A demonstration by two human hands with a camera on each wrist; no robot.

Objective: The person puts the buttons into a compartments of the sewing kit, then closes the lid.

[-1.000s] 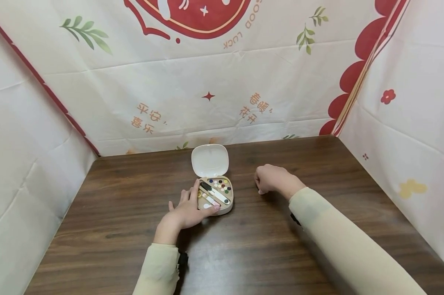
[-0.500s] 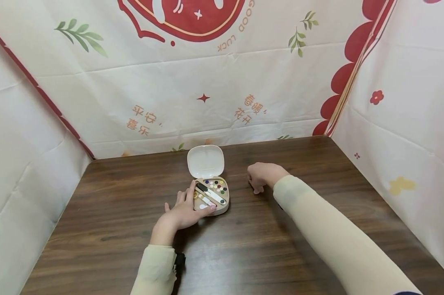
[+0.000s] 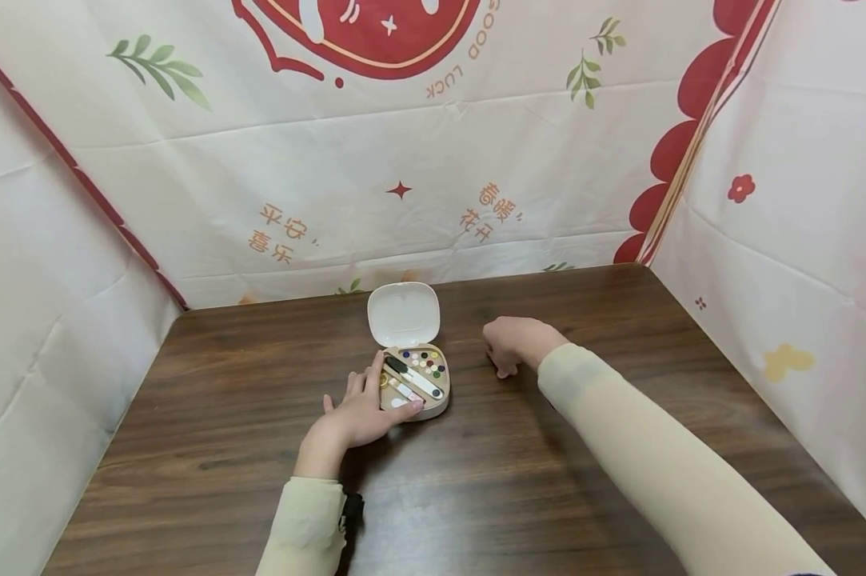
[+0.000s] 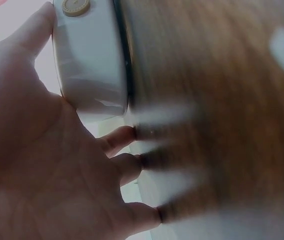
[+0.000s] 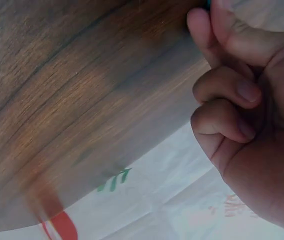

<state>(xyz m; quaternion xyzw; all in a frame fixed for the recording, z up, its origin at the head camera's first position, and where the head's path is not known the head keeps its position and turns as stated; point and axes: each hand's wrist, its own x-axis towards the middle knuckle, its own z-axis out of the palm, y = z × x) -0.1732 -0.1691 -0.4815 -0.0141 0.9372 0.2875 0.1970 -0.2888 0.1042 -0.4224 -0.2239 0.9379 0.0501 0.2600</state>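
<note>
An open sewing kit (image 3: 438, 408) sits on the table, its white lid (image 3: 404, 314) raised at the back. Inside lie colourful buttons (image 3: 430, 363), a white tool with a black end (image 3: 423, 382) and other small pieces. My left hand (image 3: 356, 418) holds the kit at its near left corner, thumb on the front edge and forefinger along the left side. In the left wrist view, the kit's pale side wall (image 4: 92, 60) lies by the thumb, other fingertips at the table. My right hand (image 3: 516, 344), right of the kit, pinches a small teal thing (image 5: 208, 3), mostly hidden.
The brown wooden table (image 3: 260, 496) is bordered by white printed cloth at the back (image 3: 346, 176), the left (image 3: 37, 304) and the right (image 3: 785, 264). A black strap (image 3: 352, 512) shows at the left sleeve.
The head view has shifted a little. My right hand has come slightly nearer the kit, and the black strap at that wrist no longer shows. My left hand stays on the kit.
</note>
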